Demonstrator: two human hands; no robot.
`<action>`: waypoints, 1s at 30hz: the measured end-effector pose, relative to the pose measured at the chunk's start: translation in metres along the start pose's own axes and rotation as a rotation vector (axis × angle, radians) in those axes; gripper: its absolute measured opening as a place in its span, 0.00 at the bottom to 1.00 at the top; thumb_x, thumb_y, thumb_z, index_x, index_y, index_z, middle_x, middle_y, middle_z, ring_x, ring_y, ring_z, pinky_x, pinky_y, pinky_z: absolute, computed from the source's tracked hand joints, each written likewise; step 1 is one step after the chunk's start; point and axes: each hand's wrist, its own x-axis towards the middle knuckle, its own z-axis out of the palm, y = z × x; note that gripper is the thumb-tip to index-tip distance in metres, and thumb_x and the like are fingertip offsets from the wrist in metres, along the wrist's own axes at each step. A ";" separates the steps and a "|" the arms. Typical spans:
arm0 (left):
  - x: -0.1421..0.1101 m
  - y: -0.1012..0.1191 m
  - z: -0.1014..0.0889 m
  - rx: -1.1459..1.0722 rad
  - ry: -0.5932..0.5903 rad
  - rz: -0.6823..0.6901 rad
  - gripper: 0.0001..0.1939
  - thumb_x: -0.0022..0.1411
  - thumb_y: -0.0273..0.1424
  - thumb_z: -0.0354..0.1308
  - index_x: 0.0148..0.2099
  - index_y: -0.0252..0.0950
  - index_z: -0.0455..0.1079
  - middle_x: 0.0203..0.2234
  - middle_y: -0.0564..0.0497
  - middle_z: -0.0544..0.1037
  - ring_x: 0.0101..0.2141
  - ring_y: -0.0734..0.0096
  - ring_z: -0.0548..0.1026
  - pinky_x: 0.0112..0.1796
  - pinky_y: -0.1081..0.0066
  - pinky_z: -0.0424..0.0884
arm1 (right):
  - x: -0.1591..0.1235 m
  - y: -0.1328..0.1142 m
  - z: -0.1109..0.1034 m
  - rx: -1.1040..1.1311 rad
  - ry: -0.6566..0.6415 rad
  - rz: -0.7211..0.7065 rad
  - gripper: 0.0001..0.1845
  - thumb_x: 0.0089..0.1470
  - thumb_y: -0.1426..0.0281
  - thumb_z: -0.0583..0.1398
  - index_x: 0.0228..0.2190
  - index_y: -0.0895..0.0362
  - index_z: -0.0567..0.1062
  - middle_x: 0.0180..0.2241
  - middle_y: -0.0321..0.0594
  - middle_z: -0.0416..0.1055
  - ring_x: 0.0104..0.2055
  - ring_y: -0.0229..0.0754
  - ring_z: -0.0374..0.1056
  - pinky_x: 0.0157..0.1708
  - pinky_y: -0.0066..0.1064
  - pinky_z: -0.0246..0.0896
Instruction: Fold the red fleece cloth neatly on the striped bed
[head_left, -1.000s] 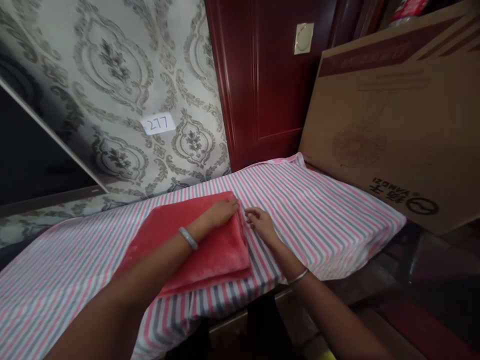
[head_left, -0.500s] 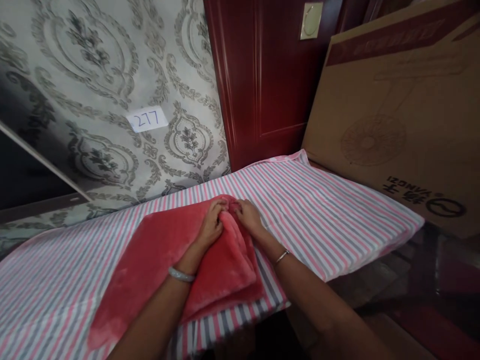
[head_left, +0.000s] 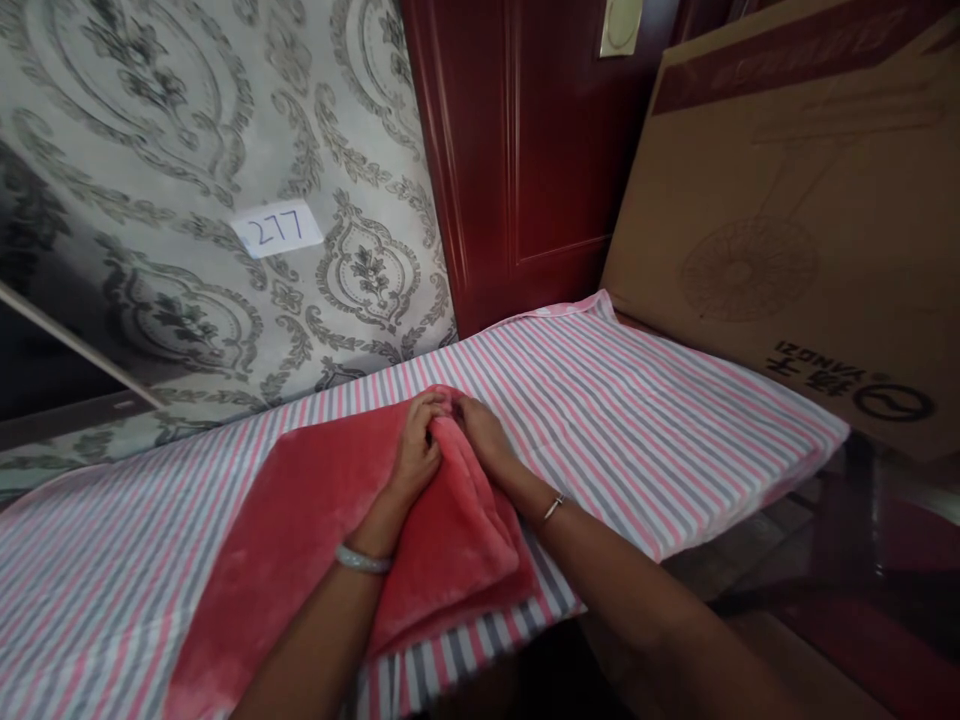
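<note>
One left hand [head_left: 417, 448] and one right hand [head_left: 481, 432] pinch the red cloth [head_left: 300, 520] near the back edge of the table [head_left: 645, 430]: apparently folding; the next move likely calls for aligned layers.

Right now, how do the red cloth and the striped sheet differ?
Colour: the red cloth is plain; the striped sheet has pink, grey and white stripes.
Pose: the red cloth is folded in layers; the striped sheet lies spread out beneath it, covering more area.
Contact: the left hand and right hand grip the red cloth's bunched edge, not the striped sheet.
Shared: both are fabric.
</note>
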 end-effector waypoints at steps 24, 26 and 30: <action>0.000 0.002 0.005 -0.016 -0.209 0.070 0.23 0.63 0.20 0.48 0.58 0.41 0.64 0.61 0.42 0.67 0.64 0.59 0.64 0.63 0.50 0.63 | 0.004 0.025 -0.003 0.372 -0.012 0.036 0.13 0.56 0.71 0.54 0.38 0.53 0.78 0.41 0.40 0.79 0.44 0.46 0.74 0.48 0.37 0.67; -0.001 0.003 0.006 -0.013 -0.307 0.056 0.31 0.63 0.22 0.49 0.67 0.41 0.56 0.67 0.40 0.61 0.68 0.58 0.59 0.65 0.49 0.61 | 0.010 0.032 -0.002 0.481 0.152 0.164 0.16 0.55 0.71 0.53 0.42 0.54 0.76 0.41 0.40 0.78 0.43 0.45 0.74 0.49 0.38 0.67; -0.002 0.004 0.001 -0.037 -0.287 0.009 0.31 0.66 0.30 0.52 0.70 0.42 0.53 0.67 0.39 0.61 0.62 0.58 0.68 0.57 0.56 0.71 | 0.016 0.039 0.001 0.480 0.268 0.260 0.20 0.60 0.65 0.52 0.52 0.57 0.70 0.40 0.43 0.76 0.41 0.46 0.73 0.47 0.40 0.68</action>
